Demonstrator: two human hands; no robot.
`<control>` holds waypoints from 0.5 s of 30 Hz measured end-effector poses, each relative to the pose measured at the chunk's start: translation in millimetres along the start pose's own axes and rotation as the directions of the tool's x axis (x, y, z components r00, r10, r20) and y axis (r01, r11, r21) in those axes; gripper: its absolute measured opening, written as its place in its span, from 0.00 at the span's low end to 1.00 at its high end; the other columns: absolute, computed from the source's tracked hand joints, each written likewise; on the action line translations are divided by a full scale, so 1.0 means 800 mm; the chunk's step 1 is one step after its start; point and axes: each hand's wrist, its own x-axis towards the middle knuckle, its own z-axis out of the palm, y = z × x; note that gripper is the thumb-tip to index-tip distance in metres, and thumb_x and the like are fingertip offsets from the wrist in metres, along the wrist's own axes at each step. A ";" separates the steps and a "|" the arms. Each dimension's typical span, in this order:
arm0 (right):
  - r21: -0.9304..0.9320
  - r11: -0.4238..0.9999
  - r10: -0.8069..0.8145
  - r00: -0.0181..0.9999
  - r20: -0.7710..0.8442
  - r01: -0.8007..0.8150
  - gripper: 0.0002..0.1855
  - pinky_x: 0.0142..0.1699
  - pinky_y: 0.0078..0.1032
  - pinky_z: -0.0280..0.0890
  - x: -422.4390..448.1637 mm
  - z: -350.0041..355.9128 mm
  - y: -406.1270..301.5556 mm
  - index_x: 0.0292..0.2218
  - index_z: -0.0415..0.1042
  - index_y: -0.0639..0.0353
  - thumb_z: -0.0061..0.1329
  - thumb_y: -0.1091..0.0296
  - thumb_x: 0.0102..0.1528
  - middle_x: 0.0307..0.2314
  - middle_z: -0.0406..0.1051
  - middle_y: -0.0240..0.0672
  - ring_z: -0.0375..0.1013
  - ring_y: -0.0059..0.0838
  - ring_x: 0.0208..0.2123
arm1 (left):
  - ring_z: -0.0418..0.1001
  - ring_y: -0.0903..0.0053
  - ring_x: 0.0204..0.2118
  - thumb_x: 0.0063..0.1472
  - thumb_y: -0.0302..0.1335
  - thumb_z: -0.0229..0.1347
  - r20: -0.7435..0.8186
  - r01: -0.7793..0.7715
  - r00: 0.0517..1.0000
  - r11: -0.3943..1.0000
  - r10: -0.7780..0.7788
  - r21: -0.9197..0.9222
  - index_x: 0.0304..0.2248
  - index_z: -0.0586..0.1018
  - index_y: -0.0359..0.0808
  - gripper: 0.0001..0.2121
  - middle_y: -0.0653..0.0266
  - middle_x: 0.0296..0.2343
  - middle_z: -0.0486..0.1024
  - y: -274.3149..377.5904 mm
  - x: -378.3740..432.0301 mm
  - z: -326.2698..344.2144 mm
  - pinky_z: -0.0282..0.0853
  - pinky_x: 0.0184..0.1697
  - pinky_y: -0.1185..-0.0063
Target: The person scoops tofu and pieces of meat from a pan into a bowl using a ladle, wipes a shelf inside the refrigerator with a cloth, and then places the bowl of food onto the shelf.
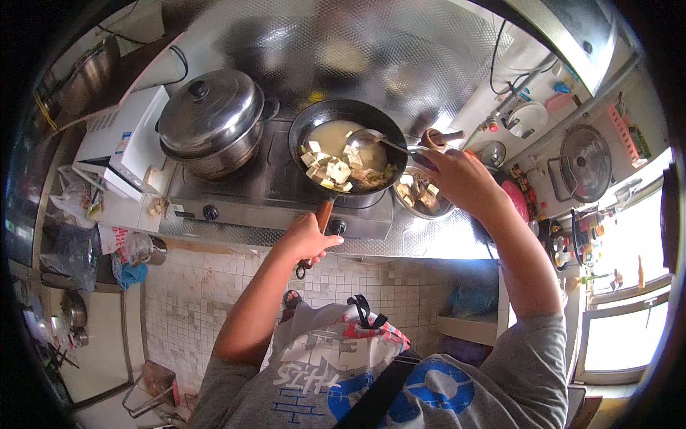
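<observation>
A black wok with pale broth, tofu cubes and browned pieces of food sits over the right burner of a gas stove. My left hand is around its wooden handle, thumb pointing right. My right hand grips the dark handle of a metal ladle, whose bowl is inside the wok beside the tofu. Partly under my right forearm stands a metal bowl holding tofu and browned pieces. The fingers of my right hand are partly hidden.
A lidded steamer pot stands at the left of the gas stove. A white appliance is further left. Behind the bowl is a small wooden mortar. Pot lids hang on the right wall, near a gas pipe.
</observation>
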 end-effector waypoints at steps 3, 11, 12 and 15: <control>0.102 0.995 0.018 1.000 -0.001 -0.018 0.20 0.51 0.47 0.79 -0.041 -0.045 -0.025 0.62 0.81 0.56 0.57 0.67 0.71 0.40 0.84 0.52 0.86 0.54 0.43 | 0.79 0.78 0.19 0.63 0.40 0.77 -0.008 0.006 1.000 1.000 -0.006 -0.004 0.50 0.72 0.22 0.33 0.55 0.27 0.84 -0.008 0.002 0.000 0.72 0.18 0.76; 0.079 0.996 -0.052 0.994 0.096 0.045 0.19 0.51 0.49 0.79 -0.088 -0.053 -0.028 0.60 0.82 0.55 0.57 0.70 0.70 0.39 0.84 0.54 0.86 0.57 0.42 | 0.79 0.78 0.20 0.63 0.40 0.77 -0.001 -0.027 1.000 1.000 0.027 -0.014 0.51 0.72 0.23 0.33 0.54 0.27 0.83 -0.015 0.008 0.001 0.73 0.18 0.75; 0.070 0.996 -0.058 0.990 0.130 0.049 0.18 0.49 0.49 0.80 -0.080 -0.032 -0.020 0.59 0.82 0.54 0.56 0.71 0.69 0.38 0.85 0.53 0.86 0.58 0.41 | 0.80 0.78 0.21 0.63 0.40 0.77 -0.002 -0.012 1.000 1.000 0.012 -0.022 0.50 0.71 0.24 0.33 0.55 0.28 0.83 -0.009 0.004 0.002 0.74 0.19 0.75; 0.056 0.995 -0.093 0.991 0.094 0.088 0.18 0.44 0.49 0.81 -0.074 0.008 -0.019 0.57 0.81 0.56 0.52 0.75 0.67 0.31 0.84 0.53 0.87 0.59 0.38 | 0.81 0.77 0.23 0.64 0.41 0.77 -0.010 -0.012 1.000 1.000 0.011 -0.016 0.51 0.71 0.25 0.33 0.54 0.29 0.83 -0.005 0.004 0.002 0.75 0.21 0.75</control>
